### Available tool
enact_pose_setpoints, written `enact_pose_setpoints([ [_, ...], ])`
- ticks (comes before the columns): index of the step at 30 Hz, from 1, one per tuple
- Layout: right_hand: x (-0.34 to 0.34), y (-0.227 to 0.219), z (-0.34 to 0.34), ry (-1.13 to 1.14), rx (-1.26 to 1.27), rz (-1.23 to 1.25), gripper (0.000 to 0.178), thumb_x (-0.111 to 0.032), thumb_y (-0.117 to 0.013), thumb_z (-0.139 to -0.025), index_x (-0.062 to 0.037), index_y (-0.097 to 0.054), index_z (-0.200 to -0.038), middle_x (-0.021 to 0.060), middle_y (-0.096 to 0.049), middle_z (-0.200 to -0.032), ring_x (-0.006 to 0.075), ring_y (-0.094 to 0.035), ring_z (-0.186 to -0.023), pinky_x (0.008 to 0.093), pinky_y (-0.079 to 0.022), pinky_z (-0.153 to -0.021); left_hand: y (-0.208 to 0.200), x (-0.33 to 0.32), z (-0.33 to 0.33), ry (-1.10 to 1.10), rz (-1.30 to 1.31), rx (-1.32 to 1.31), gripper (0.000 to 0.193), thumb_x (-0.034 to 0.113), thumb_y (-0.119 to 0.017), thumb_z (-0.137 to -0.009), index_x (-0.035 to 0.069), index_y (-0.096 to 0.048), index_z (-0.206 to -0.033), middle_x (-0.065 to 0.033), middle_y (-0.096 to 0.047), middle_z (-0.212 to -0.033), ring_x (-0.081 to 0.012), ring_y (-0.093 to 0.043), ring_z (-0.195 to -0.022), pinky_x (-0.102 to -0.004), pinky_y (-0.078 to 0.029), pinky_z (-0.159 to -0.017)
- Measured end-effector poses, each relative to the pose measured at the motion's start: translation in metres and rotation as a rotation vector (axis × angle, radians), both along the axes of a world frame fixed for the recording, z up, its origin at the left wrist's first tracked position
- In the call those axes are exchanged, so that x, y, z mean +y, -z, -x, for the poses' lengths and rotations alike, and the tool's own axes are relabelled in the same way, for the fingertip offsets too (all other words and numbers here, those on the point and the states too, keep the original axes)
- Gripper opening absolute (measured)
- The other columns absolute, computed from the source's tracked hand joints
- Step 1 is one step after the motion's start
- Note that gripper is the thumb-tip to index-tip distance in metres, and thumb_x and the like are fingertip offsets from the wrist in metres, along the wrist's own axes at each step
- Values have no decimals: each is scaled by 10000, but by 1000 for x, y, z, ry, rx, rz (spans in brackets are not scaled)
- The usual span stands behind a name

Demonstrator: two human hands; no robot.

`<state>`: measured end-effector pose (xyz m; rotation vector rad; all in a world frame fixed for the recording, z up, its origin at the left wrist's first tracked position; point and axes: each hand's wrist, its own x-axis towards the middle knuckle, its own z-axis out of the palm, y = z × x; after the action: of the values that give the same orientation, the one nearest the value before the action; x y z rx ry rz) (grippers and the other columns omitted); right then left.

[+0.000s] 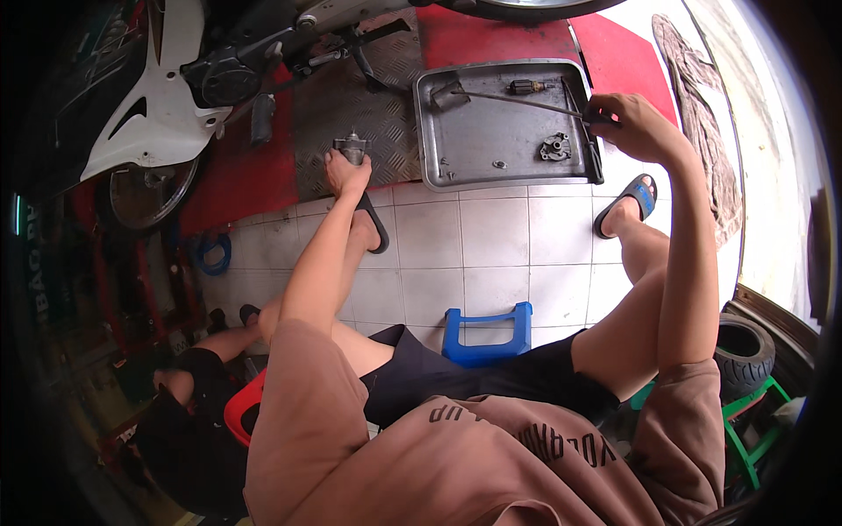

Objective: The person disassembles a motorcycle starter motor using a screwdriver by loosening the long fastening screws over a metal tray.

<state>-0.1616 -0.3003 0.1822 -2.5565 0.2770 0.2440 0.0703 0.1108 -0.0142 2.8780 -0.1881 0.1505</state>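
My left hand (347,175) is closed around a grey metal part (352,147) with a short stub on top, resting at the edge of the patterned metal plate. To the right lies a shallow metal tray (482,131). Over its right rim, my right hand (627,124) grips the dark end of a long thin rod (526,103). The rod's far end reaches a grey metal cylinder (451,96) in the tray's upper left corner. A small motor armature (528,87) and a round metal cover (555,147) with holes also lie in the tray.
A white motorbike (149,96) stands at the left on the red platform (254,175). A blue stool (488,335) sits between my legs on white tiles. A towel (697,114) lies at the right, a tyre (744,349) below it. Another person (206,394) sits at lower left.
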Motion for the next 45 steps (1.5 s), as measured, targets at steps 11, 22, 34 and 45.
enact_pose_setpoints([
  [11,69,-50,38,-127,-343,-299,252,-154,-647,-845,5,-560,-1021,102,-551,-704,190,-511,-589,316,-409,-569,-181,-38,77,252,995,284,366,123,-786,-663,6,-611,-961,-60,-675,-804,-198,-655,-712,-334,-530,-697],
  [22,139,-23,48,89,-179,-869,246,-211,-569,-942,31,-548,-983,-18,-460,-604,31,-351,-500,215,-266,-441,-227,-62,81,193,2297,1096,513,404,-583,-861,6,-514,-1177,-158,-569,-1083,-308,-538,-1049,-539,-380,-1010],
  [34,155,-27,31,82,-228,-728,241,-172,-616,-894,47,-574,-986,11,-475,-582,59,-376,-515,240,-282,-469,-225,-75,67,-34,2419,988,654,664,-486,-826,36,-563,-990,-86,-570,-800,-200,-558,-788,-397,-462,-827],
  [45,156,-34,31,73,-237,-569,293,-167,-655,-849,66,-652,-1028,107,-603,-662,124,-510,-588,272,-420,-569,-225,-77,69,-66,2399,951,610,623,-528,-803,39,-574,-974,-70,-570,-799,-191,-552,-771,-376,-453,-817],
])
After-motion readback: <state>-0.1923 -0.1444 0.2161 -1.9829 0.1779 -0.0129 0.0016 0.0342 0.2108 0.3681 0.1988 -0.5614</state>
